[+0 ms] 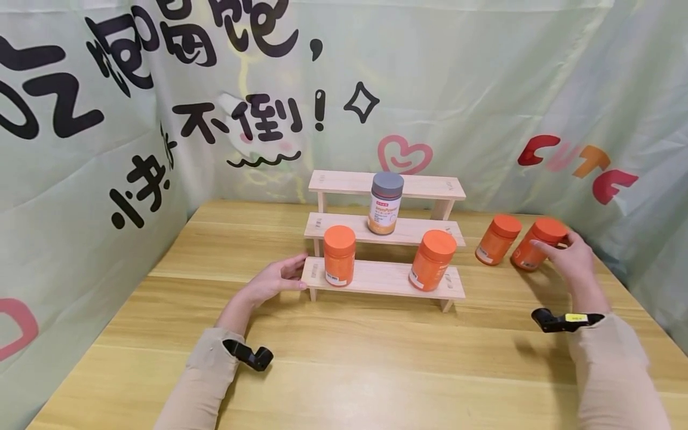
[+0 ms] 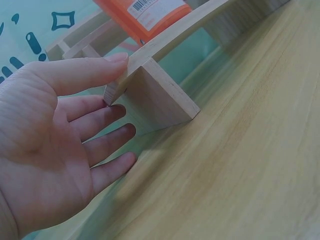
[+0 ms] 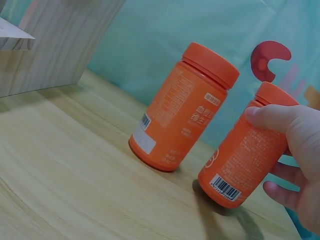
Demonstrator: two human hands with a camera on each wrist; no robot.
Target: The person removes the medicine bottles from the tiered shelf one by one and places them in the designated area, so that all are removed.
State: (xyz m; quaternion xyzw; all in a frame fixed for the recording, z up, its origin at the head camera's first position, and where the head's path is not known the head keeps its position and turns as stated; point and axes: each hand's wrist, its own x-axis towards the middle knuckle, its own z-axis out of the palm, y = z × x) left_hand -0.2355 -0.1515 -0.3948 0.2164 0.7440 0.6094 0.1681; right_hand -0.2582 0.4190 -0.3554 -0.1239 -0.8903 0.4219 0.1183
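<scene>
With my left hand I'm pinching the left end of the three-tier wooden stand's lowest tier. Right of the stand, my right hand is gripping an orange supplement bottle between thumb and fingers; a second orange bottle is standing just beside it, nearer the stand. Two more orange bottles are occupying the stand's lowest tier, and a grey-capped bottle its middle one.

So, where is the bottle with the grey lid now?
In the head view, just right of the picture's centre, the grey-lidded bottle stands on the middle wooden shelf, farther back than the two orange bottles on the bottom shelf.
</scene>
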